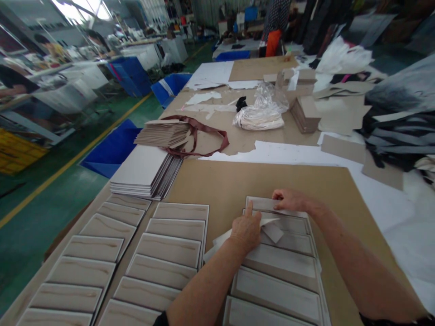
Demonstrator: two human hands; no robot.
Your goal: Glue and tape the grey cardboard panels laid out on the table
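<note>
Centrally, left hand (246,231) open, pressing overlapped grey cards (282,267), right hand (288,200) pinching topmost card (263,203).

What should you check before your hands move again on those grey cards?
1. Is the left hand on the column of cards? Ok, it rests there.
2. Is the white scrap gripped? Ok, it sticks out on both sides of the left hand.
3. Is the right hand on the far card? Ok, its fingertips press the top edge.
4. Is the column of cards lined up? Ok, the cards overlap evenly.
5. Is the far card stuck down? Cannot tell.
</note>
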